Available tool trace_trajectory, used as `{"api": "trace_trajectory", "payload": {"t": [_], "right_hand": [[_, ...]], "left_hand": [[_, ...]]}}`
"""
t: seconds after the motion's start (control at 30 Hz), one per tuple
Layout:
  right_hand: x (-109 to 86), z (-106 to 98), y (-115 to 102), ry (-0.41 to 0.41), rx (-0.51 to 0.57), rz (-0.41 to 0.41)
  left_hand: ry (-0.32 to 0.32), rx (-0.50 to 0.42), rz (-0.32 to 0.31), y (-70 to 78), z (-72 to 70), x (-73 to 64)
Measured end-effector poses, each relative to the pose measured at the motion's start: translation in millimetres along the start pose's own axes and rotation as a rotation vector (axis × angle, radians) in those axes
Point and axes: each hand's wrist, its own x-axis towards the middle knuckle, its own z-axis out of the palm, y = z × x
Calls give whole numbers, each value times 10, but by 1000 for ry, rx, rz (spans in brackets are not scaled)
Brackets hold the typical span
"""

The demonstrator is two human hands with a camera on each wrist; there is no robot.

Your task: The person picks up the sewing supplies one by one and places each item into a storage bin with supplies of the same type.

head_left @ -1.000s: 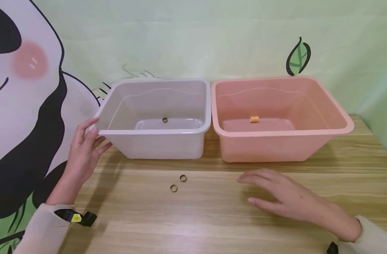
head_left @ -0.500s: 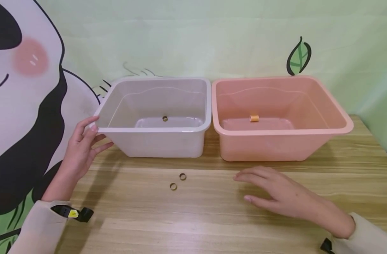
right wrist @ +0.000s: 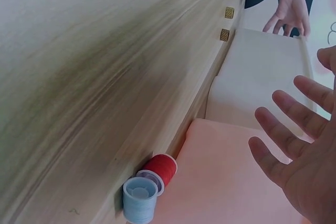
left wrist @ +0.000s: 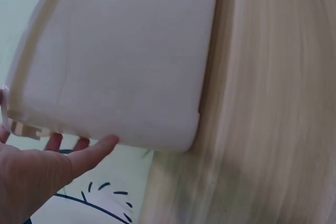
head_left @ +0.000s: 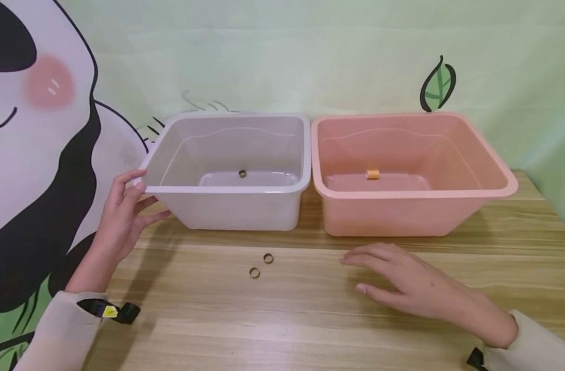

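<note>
My left hand [head_left: 120,216] pinches the front left corner of the pale grey plastic tub [head_left: 241,212] by its rim, with the lower fingers spread under it. On the tub's floor lies one brass-coloured ring [head_left: 243,173]. Two more, a far ring [head_left: 268,258] and a near ring [head_left: 254,273], stand on the table in front. My right hand [head_left: 403,281] hovers over the table before the pink tub [head_left: 403,215], fingers spread and holding nothing. Inside that tub is an orange thread spool [head_left: 372,174].
At the pink tub's foot, the right wrist view shows a red thread spool [right wrist: 163,169] and a light blue thread spool [right wrist: 139,203]; the head view does not show them. Both tubs stand side by side on the wooden table [head_left: 287,319], against a printed cloth backdrop [head_left: 356,51].
My right hand has drifted slightly left over the table. The left hand keeps its hold on the grey tub's rim; rings, spool and tubs stay in place.
</note>
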Motion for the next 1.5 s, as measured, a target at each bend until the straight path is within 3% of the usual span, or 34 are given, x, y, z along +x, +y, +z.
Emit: {"api": "trace_trajectory", "payload": {"t": [0.17, 0.53, 1.07, 1.5], "right_hand": [[18, -10, -16, 1, 6, 6], [56, 10, -11, -2, 1, -24], [127, 77, -70, 3, 24, -29], [235, 84, -81, 64, 0, -136]], "left_hand": [[31, -3, -61, 77, 32, 23], [26, 1, -156, 136, 5, 70], [101, 18, -147, 68, 29, 16], [121, 15, -117, 68, 99, 34]]}}
